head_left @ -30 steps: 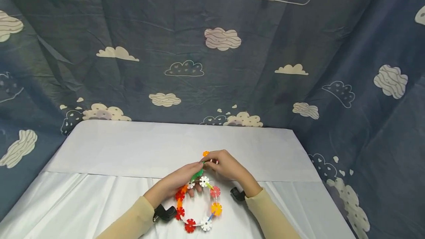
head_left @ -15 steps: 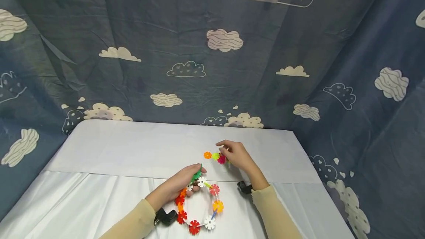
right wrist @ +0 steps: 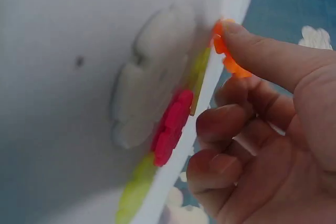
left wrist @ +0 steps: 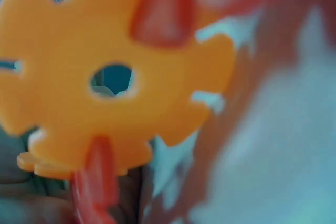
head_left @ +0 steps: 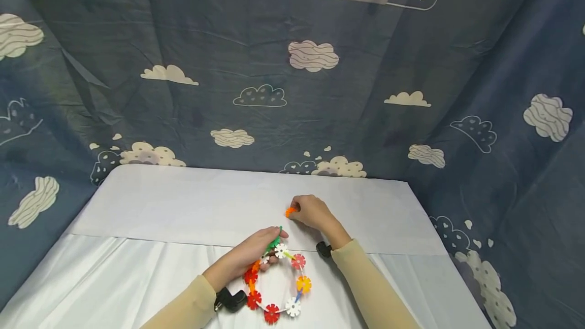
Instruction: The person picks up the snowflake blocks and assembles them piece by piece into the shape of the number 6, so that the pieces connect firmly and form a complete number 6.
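Note:
A ring of linked flower-shaped discs, red, white, orange and green, hangs from my left hand (head_left: pixel 253 252), whose fingers and thumb hold it at the green disc (head_left: pixel 273 242). Close up in the left wrist view are an orange disc (left wrist: pixel 63 77) and red pieces slotted into it. Farther back, my right hand (head_left: pixel 315 214) pinches a loose orange disc (head_left: pixel 290 211) between thumb and fingers. The right wrist view shows that orange disc (right wrist: pixel 231 53) at the thumb tip.
In the right wrist view, a pink disc (right wrist: pixel 172 127), yellow-green discs (right wrist: pixel 135 190) and a whitish disc (right wrist: pixel 152 77) lie on the white table. A dark cloud-print curtain (head_left: pixel 205 39) stands behind the table.
My right hand has left the green disc, moved right over the loose discs, then come back left and taken the orange one. My left hand has kept hold of the ring, nearly in place.

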### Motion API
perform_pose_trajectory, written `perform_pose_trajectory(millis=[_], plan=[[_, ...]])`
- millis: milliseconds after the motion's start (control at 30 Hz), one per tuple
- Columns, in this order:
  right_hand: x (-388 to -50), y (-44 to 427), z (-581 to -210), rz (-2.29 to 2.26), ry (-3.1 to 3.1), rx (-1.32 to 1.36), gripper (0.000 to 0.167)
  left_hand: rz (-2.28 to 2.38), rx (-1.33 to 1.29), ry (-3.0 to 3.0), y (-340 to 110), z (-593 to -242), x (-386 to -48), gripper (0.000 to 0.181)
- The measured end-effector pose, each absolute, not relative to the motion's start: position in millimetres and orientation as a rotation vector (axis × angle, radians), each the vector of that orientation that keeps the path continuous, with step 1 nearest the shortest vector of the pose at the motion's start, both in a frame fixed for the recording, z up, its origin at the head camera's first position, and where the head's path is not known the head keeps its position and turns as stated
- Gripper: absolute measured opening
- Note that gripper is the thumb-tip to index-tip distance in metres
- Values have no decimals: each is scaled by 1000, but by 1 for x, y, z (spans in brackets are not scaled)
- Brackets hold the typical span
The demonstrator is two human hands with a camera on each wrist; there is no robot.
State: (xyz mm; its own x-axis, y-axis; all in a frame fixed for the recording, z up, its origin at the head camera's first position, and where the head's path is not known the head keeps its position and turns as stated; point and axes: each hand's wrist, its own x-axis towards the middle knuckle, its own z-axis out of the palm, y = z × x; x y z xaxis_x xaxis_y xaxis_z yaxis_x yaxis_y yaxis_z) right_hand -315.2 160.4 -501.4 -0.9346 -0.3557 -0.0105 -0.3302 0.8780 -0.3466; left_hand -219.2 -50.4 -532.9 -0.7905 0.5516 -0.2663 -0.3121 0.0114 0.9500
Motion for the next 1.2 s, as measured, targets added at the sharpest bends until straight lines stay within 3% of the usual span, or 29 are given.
perform_pose_trajectory(millis=[67, 367, 1200], plan=[[-313, 164, -501, -698, 2925, -523, 13, 1846, 254, 1690, -51, -534, -220, 54], [-280, 165, -484, -1409, 2517, -374, 40, 1875, 282, 1675, -54, -535, -226, 59], [-266, 151, -491, -1562, 2384, -147, 38, 1884, 332, 1634, -51, -537, -223, 58]])
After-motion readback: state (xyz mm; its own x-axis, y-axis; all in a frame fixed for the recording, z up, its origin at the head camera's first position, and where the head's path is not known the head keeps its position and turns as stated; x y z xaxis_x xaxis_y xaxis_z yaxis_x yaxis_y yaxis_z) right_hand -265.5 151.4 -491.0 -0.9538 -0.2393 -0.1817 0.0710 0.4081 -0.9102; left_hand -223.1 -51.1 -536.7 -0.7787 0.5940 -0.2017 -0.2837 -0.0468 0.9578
